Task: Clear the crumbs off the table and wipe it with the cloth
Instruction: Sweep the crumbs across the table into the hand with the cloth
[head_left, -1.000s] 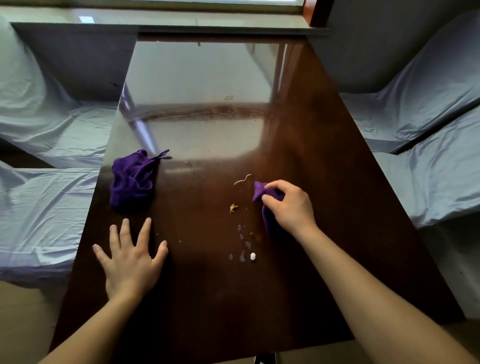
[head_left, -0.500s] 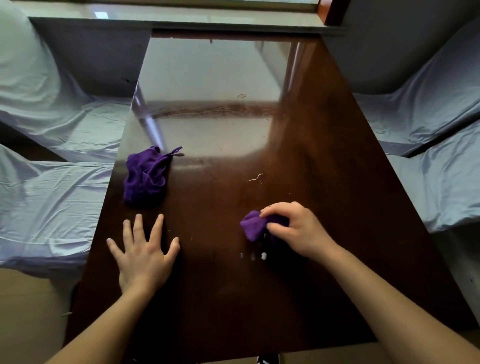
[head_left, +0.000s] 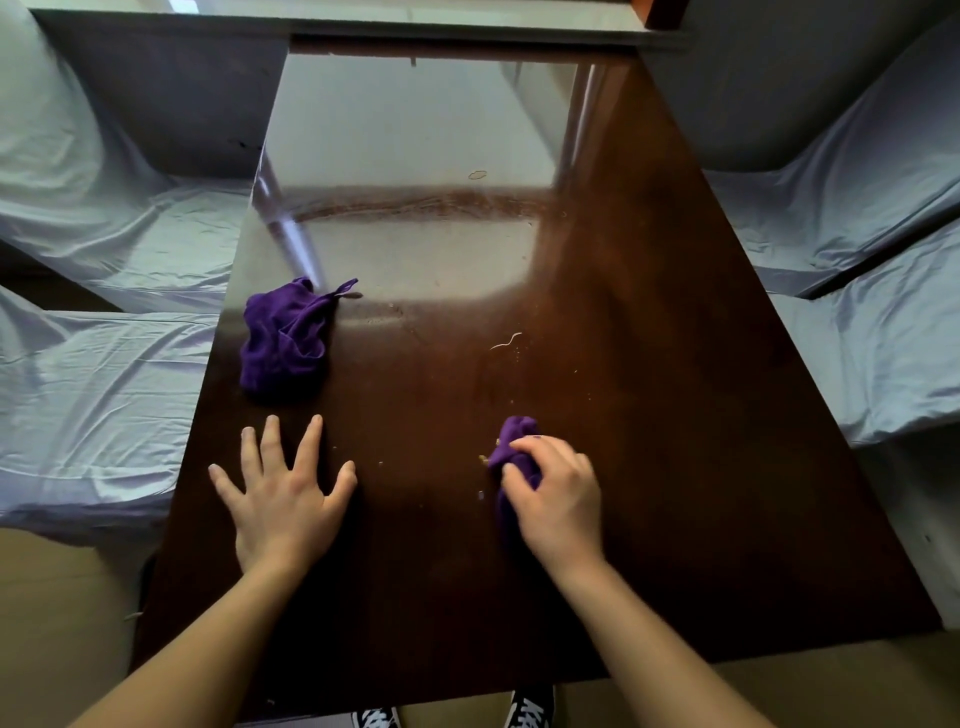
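Observation:
My right hand (head_left: 558, 499) grips a small bunched purple cloth (head_left: 511, 444) and presses it on the dark glossy table (head_left: 649, 415), right of centre near me. A few crumbs (head_left: 483, 460) lie at the cloth's left edge, and a pale thin strand (head_left: 506, 342) with tiny specks lies farther back. My left hand (head_left: 283, 493) rests flat on the table with fingers spread, holding nothing. Just beyond it, near the table's left edge, lies a second crumpled purple cloth (head_left: 285, 340).
Seats draped in pale blue sheets stand along the left (head_left: 93, 364) and right (head_left: 872, 322) sides of the table. A window ledge (head_left: 363, 15) runs across the far end. My shoes (head_left: 530, 712) show below the near table edge.
My right hand has dragged the small cloth toward me over the crumbs, which are now mostly gathered under or beside it. My left hand stays flat on the table.

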